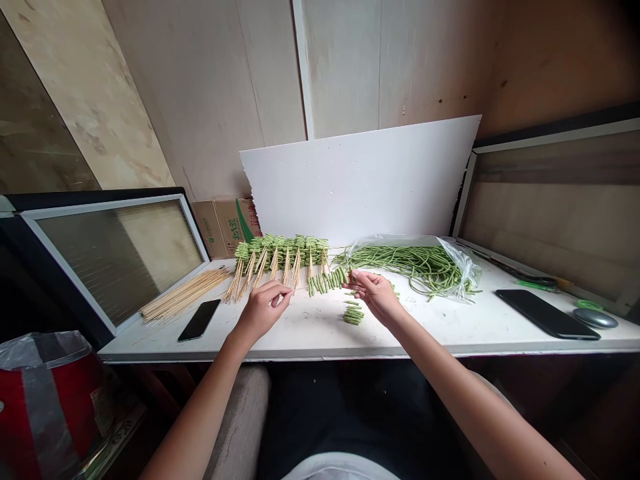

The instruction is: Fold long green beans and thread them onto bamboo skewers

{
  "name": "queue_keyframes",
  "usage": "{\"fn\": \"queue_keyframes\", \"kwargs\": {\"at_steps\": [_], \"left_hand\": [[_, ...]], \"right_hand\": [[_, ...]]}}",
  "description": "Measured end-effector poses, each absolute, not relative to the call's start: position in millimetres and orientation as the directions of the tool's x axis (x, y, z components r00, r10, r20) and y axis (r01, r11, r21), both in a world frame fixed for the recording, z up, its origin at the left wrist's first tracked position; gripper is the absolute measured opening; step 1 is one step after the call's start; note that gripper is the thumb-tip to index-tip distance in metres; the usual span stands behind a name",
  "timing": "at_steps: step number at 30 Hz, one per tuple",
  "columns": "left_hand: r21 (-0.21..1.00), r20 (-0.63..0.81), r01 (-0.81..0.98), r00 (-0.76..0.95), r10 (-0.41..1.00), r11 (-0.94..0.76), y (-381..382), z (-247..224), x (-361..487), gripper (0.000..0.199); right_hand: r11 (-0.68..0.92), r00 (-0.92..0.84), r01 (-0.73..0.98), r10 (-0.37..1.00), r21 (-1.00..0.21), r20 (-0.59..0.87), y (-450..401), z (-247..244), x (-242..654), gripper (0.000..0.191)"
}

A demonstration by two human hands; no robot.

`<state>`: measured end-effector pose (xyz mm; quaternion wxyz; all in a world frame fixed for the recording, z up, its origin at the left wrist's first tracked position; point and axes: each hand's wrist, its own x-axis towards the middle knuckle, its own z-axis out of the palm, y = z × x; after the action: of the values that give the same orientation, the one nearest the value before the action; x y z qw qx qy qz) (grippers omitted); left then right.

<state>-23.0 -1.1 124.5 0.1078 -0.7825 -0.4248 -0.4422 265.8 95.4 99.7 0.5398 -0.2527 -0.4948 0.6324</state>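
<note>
My left hand [270, 299] pinches the blunt end of a thin wooden skewer [300, 289] above the white table. Several short green bean pieces [325, 283] are lined up side by side along the skewer. At its other end, my right hand [371, 291] has its fingers closed on the last bean pieces. Just below and left of my right hand lies a small stack of cut bean pieces [353, 313]. Behind my hands, a pile of filled bean skewers [280, 252] rests with its bare sticks pointing toward me.
Bare skewers [183, 295] and a phone [199, 321] lie at the left. Long beans [415, 263] in a clear bag sit at the back right. A larger black phone [545, 313] and a grey oval object [595, 318] lie at the right. A white board [360, 180] stands behind.
</note>
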Motion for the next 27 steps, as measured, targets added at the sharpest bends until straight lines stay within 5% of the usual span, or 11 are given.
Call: {"fn": "queue_keyframes", "kwargs": {"at_steps": [17, 27], "left_hand": [[0.08, 0.838, 0.761, 0.299, 0.456, -0.644, -2.7, 119.9, -15.8, 0.012], [0.171, 0.81, 0.775, 0.242, 0.535, -0.609, -2.5, 122.1, -12.0, 0.012]], "right_hand": [[0.256, -0.057, -0.379, 0.953, -0.889, 0.298, 82.2, 97.9, 253.6, 0.04], [0.259, -0.12, -0.331, 0.942, -0.907, 0.313, 82.7, 109.2, 262.0, 0.037]]}}
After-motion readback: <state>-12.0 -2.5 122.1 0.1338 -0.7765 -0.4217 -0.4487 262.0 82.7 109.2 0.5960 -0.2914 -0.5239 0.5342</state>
